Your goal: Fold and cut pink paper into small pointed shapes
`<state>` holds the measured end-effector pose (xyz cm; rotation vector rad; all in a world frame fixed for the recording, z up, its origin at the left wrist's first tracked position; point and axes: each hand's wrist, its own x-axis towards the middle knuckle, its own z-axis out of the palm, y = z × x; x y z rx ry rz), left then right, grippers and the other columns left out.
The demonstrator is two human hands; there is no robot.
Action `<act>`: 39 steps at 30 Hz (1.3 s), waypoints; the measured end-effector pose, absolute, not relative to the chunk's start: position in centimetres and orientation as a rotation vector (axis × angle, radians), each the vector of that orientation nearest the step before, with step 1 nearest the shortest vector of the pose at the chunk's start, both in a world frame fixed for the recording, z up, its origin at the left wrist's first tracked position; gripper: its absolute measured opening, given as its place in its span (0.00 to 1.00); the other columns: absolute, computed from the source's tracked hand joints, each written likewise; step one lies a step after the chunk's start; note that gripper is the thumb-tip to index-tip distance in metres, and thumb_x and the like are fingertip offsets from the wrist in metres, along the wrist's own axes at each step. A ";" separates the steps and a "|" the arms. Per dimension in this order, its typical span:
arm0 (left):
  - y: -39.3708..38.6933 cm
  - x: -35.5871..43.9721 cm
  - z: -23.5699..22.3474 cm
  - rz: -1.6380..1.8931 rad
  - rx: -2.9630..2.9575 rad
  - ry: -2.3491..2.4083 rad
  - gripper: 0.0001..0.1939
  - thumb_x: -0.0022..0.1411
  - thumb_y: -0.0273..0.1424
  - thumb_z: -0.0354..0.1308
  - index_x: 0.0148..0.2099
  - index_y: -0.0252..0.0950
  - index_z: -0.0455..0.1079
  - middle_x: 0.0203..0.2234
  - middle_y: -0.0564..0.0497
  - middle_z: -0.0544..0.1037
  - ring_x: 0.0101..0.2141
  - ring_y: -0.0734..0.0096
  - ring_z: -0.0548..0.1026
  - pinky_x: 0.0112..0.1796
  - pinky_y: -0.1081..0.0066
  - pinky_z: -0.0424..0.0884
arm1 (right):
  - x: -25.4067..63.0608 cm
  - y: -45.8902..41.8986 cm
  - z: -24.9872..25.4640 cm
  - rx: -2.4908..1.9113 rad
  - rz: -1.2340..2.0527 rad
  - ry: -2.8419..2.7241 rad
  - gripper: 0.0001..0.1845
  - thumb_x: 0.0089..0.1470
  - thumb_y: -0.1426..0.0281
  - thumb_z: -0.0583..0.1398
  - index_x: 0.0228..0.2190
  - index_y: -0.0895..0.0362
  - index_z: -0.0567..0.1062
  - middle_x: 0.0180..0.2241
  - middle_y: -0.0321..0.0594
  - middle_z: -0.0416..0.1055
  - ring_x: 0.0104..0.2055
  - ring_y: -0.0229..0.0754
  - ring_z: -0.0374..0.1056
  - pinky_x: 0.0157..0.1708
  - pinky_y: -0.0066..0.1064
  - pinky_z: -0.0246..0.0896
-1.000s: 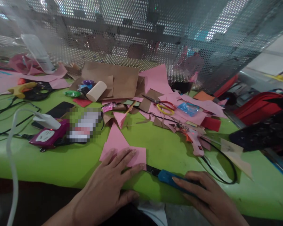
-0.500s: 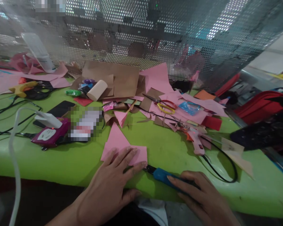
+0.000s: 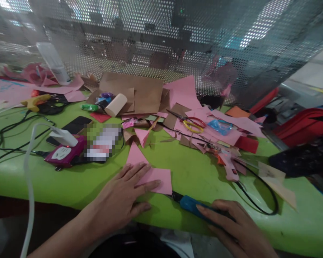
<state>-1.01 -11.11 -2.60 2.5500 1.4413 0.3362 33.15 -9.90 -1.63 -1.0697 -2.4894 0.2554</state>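
My left hand lies flat with fingers spread on a folded pink paper, near the front edge of the green table. A pointed pink piece sticks out beyond the fingertips; whether it is part of the same sheet is hidden. In my right hand is a blue-handled utility knife, gripped along its handle. Its dark tip points left and meets the paper's lower right corner, with the blade end partly tucked beneath the edge.
Right of the paper lies a pink glue gun with a looping black cord. Behind are yellow-and-red scissors, pink scraps and brown card. To the left sit a purple power adapter, a dark phone and a white cable.
My left hand has slid leftward over the paper, baring more of its right part. The knife tip stays at the paper's lower right corner. The camera view has shifted slightly.
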 end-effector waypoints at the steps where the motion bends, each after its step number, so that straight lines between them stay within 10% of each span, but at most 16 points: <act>1: -11.2 -0.9 -2.7 0.339 2.546 1.443 0.31 0.66 0.48 0.52 0.68 0.57 0.49 0.69 0.52 0.50 0.67 0.55 0.49 0.63 0.47 0.52 | 33.2 -10.0 -1.7 -1.097 0.264 -2.479 0.19 0.58 0.68 0.59 0.50 0.43 0.77 0.39 0.42 0.73 0.41 0.46 0.73 0.35 0.33 0.73; 39: -11.8 0.3 -2.4 0.341 2.506 1.521 0.30 0.68 0.52 0.44 0.69 0.56 0.48 0.69 0.50 0.49 0.67 0.55 0.49 0.63 0.46 0.53 | 31.8 -10.5 -2.1 -1.018 0.233 -2.507 0.20 0.60 0.70 0.58 0.53 0.45 0.75 0.39 0.42 0.71 0.40 0.44 0.71 0.35 0.31 0.71</act>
